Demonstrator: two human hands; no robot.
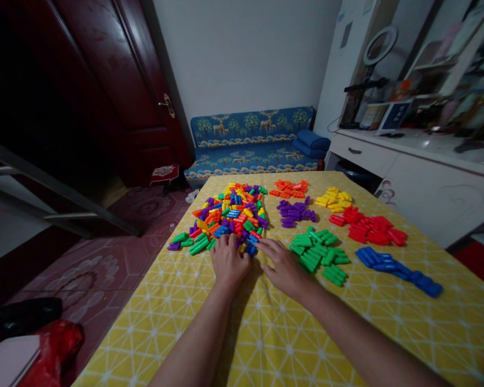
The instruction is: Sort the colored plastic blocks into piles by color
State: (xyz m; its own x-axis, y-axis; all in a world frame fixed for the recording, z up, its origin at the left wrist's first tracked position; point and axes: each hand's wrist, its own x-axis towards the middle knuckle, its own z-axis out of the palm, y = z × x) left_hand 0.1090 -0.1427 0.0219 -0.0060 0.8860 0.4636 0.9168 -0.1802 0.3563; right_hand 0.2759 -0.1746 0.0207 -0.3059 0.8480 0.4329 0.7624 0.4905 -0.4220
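Observation:
A mixed pile of bullet-shaped plastic building blocks in several colours lies on the table's left side. My left hand rests at the pile's near edge, fingers bent down over the blocks and thumb apart; its fingertips are partly hidden. Beside it, my right hand is open, fingers stretched toward blue blocks at the pile's near right corner. Close to the right hand lies a group of green blocks. Farther right are red blocks and a row of blue blocks.
Purple blocks, orange blocks and yellow blocks lie in separate groups toward the back. The yellow patterned tablecloth covers the table. Beyond it stand a blue sofa and, at right, a white dresser.

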